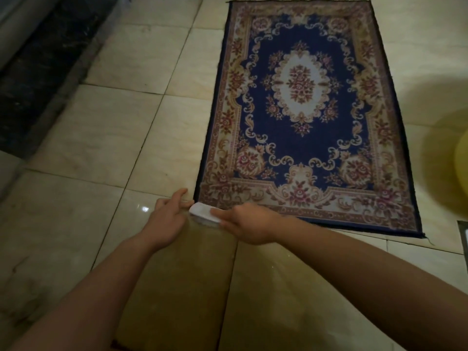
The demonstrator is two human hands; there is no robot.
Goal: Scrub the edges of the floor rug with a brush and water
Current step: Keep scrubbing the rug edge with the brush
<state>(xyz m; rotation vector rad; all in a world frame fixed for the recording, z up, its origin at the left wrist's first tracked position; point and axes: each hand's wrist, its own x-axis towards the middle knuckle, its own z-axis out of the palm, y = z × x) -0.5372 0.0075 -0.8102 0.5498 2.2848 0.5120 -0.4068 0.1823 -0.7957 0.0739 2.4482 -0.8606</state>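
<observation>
Rug: patterned, flat on tiled floor, centre-right of frame.
Brush: white, at rug's lower-left corner, grasped by right hand.
Left hand: fingers loose, holding nothing, beside that corner.
Yellow basin: right edge; contents out of sight.

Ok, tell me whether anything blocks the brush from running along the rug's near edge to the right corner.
Nothing visible does. The brush, held by the right hand, sits at the near-left corner of the rug, whose near edge lies bare to the right corner. The left hand rests left of the brush.
</observation>
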